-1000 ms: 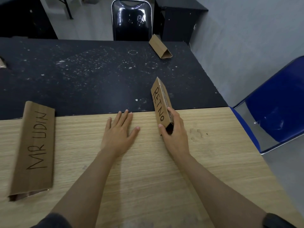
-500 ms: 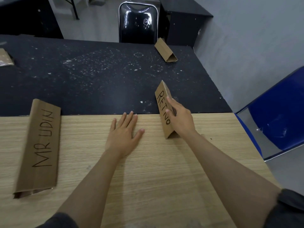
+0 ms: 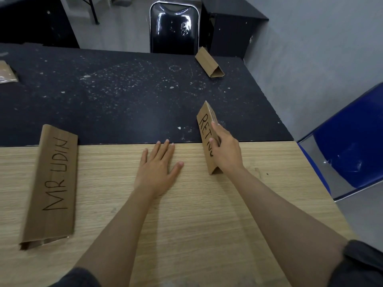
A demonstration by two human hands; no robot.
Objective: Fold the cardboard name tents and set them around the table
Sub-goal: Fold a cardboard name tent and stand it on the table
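Observation:
A folded cardboard tent lettered "RETNO" (image 3: pixel 205 129) stands upright across the seam between the wooden table (image 3: pixel 186 214) and the black table (image 3: pixel 124 96). My right hand (image 3: pixel 227 151) grips its ridge, thumb on the lettered face and fingers over the top. My left hand (image 3: pixel 158 169) lies flat on the wood, fingers spread, holding nothing. A flatter cardboard piece lettered "MR UDIN" (image 3: pixel 52 183) lies at the left. Another folded tent (image 3: pixel 209 63) stands at the black table's far right corner. A cardboard piece (image 3: pixel 7 72) shows at the far left edge.
A black chair (image 3: pixel 174 27) stands behind the far edge. A blue chair (image 3: pixel 352 146) sits at the right side. The right table edge runs close to the RETNO tent. A dark cabinet (image 3: pixel 228 32) stands at the back right.
My right hand slid from the tent's near end up along its ridge; the tent now stands on the table. The left hand stayed flat.

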